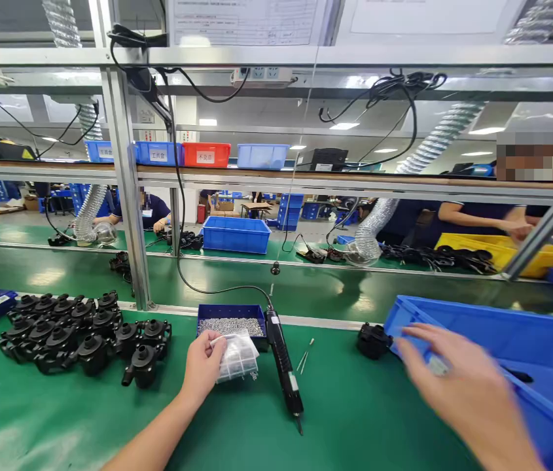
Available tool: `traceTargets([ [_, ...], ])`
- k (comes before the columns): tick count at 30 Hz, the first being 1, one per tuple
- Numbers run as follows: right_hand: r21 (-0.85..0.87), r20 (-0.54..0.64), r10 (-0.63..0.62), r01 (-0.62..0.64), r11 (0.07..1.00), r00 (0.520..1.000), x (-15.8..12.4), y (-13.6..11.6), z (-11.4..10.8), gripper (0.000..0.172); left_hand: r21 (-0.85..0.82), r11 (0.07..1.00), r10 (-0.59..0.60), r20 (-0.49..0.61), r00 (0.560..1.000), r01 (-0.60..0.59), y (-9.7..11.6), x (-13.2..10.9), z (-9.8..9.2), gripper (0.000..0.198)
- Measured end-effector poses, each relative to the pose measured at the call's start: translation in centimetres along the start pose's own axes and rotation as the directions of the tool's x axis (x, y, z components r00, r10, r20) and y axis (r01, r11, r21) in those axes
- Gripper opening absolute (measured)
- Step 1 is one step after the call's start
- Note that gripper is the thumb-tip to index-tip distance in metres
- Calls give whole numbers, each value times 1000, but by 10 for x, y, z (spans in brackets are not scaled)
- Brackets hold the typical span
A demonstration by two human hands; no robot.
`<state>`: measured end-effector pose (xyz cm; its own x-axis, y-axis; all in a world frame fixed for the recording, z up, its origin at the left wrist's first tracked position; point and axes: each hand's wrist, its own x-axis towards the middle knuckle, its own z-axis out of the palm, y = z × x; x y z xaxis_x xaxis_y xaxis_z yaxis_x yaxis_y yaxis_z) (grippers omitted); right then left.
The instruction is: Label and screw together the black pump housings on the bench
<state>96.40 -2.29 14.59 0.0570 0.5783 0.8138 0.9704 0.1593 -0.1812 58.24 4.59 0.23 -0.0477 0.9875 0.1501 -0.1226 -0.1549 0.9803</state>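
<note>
My left hand (pixel 202 366) pinches a clear plastic piece with a grid of square compartments (pixel 237 356), held at the front of a dark blue tray (pixel 231 309) of small metal screws. Beside it, a black electric screwdriver (pixel 283 360) lies with its bit toward me. My right hand (pixel 463 386), smeared by motion, is over the near left edge of a large blue bin (pixel 482 314), thumb and fingers apart. A small whitish patch shows between them; what it is I cannot make out. A round black part (pixel 373 341) sits left of these fingers.
Several black pump-like housings (pixel 92 353) stand in rows at left. Two thin pale sticks (pixel 304 360) lie right of the screwdriver, whose cord (pixel 180 196) runs up to the shelf. A metal post (pixel 126 196) rises at left. Co-workers' arms (pixel 487 219) show across the bench.
</note>
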Motion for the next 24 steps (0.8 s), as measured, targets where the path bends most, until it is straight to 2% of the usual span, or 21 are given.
traceTargets([
  [1,176,117,16,-36,984,993,-5,-28,13,30,-30,1000,-7,-2,1000,7,2,-1,0,54],
  [2,308,271,39,-125,943,962,-10,-56,26,30,-59,998,-16,-2,1000,16,4,-2,1,58],
  [3,374,441,38,-222,901,897,-13,-82,39,33,-87,996,-27,-3,1000,26,6,-4,1,62],
  [6,457,730,-64,-416,786,680,-22,-143,77,33,-163,986,-43,-27,999,38,10,-6,2,70],
  [7,489,765,-126,-443,751,631,-25,-155,87,32,-179,983,-41,-43,998,33,10,-6,2,71],
  [8,536,770,-191,-456,711,608,-30,-164,97,30,-191,981,-38,-62,997,26,11,-6,2,72],
  [10,623,750,-273,-502,600,603,-41,-173,114,30,-200,980,-37,-115,993,13,12,-4,2,76],
  [11,635,753,-282,-544,548,595,-49,-175,120,36,-199,980,-39,-147,988,9,13,-3,1,77],
  [12,619,776,-278,-601,505,566,-57,-176,125,49,-197,980,-43,-180,983,6,13,-2,0,78],
  [13,577,814,-270,-664,475,515,-65,-177,129,62,-195,981,-45,-211,976,3,14,0,-1,78],
  [16,438,895,-293,-781,445,335,-86,-176,133,80,-183,983,-40,-280,959,-13,15,2,-4,77],
  [19,366,907,-365,-824,432,211,-94,-175,131,82,-155,987,-22,-316,948,-29,13,5,-8,75],
  [21,336,905,-395,-832,442,155,-95,-174,131,79,-130,991,-8,-326,945,-37,12,8,-11,71],
  [24,327,903,-409,-827,458,131,-94,-173,131,73,-85,995,28,-330,944,-59,12,12,-15,66],
])
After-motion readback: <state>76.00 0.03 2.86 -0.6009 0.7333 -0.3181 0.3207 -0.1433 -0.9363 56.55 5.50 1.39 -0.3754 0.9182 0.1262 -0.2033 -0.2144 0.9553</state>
